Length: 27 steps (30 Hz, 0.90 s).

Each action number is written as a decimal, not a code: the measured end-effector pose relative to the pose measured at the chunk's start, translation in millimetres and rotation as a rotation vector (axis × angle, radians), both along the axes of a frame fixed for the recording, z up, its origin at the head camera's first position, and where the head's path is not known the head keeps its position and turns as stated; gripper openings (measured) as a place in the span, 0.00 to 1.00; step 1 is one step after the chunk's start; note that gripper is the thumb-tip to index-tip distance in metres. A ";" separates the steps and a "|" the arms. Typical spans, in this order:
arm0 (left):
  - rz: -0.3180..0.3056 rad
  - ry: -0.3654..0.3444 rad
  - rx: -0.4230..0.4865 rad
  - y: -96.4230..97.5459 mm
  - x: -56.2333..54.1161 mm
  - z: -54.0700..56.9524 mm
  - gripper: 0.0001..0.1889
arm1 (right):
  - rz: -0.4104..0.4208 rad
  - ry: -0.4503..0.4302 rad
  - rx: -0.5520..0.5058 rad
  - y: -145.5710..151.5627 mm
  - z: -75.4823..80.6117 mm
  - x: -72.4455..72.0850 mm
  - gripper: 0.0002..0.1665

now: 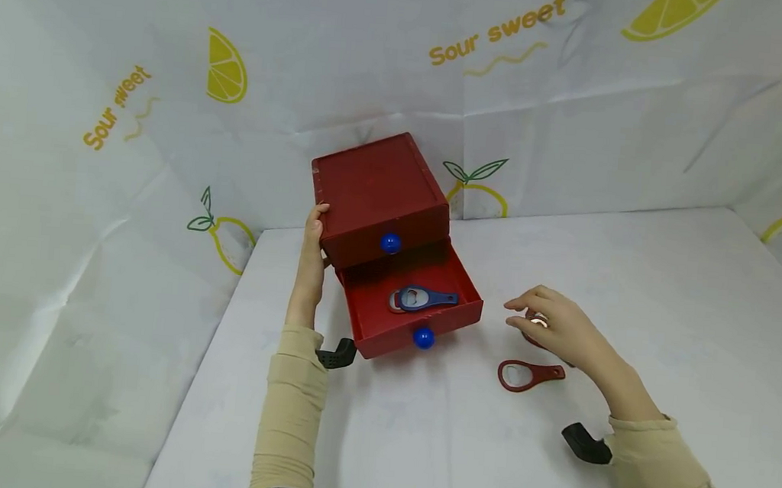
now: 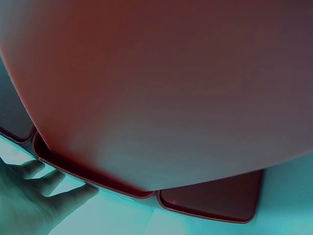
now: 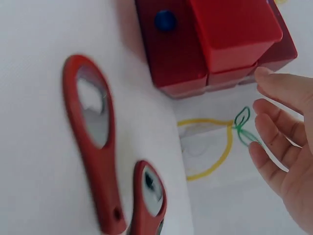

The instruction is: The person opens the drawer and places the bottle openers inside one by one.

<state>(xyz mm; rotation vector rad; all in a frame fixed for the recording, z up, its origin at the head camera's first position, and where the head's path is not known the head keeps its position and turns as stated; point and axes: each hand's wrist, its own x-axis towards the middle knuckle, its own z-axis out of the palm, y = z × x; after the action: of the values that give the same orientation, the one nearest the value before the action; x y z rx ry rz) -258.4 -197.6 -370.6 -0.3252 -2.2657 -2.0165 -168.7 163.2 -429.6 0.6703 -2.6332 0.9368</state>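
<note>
A red drawer cabinet [image 1: 378, 182] stands against the backdrop with one drawer [image 1: 419, 330] pulled out. Inside that drawer lies a blue bottle opener [image 1: 428, 299], overlapping a mostly covered red one [image 1: 395, 302]. My left hand [image 1: 310, 264] rests against the cabinet's left side; the left wrist view shows its fingers [image 2: 73, 198] extended along the side edge. To the right of the drawer, my right hand [image 1: 564, 326] hovers with thumb and fingers apart, holding nothing. Beneath it is a red bottle opener [image 3: 149, 196], partly hidden in the head view. Another red bottle opener [image 1: 529, 375] lies nearer the front.
A white cloth covers the table [image 1: 430, 446]. Behind the cabinet rises a white backdrop [image 1: 350, 57] printed with lemons and lettering. Blue round knobs, one on the top drawer [image 1: 390, 243] and one on the pulled-out drawer [image 1: 423, 338], stick out at the front.
</note>
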 end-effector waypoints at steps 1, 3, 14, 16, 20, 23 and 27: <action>0.000 0.001 0.000 -0.3 -0.1 0.2 0.25 | 0.003 -0.021 0.009 3.0 -2.0 2.1 0.12; -0.002 0.002 -0.001 -0.3 0.1 0.8 0.25 | 0.006 -0.068 0.031 7.8 -5.5 6.7 0.11; -0.002 0.001 0.003 0.6 1.9 0.9 0.25 | 0.050 -0.236 0.128 24.2 -20.2 22.5 0.13; 0.000 0.001 0.001 0.8 2.3 0.9 0.24 | 0.057 -0.276 0.148 26.9 -23.3 23.6 0.14; 0.004 0.002 -0.003 1.0 3.0 1.2 0.24 | 0.095 -0.317 0.181 32.8 -32.6 26.9 0.17; 0.003 0.003 -0.005 1.1 3.0 1.7 0.24 | 0.124 -0.233 0.213 36.0 -41.3 29.9 0.18; -0.001 0.009 -0.008 0.6 2.1 1.5 0.24 | 0.133 -0.111 0.235 37.2 -48.4 31.3 0.18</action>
<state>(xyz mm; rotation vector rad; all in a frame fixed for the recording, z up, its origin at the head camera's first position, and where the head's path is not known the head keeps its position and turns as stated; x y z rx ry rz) -256.2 -196.9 -369.1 -0.3361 -2.2690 -2.0031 -137.4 200.4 -478.0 0.8821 -2.8563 0.7225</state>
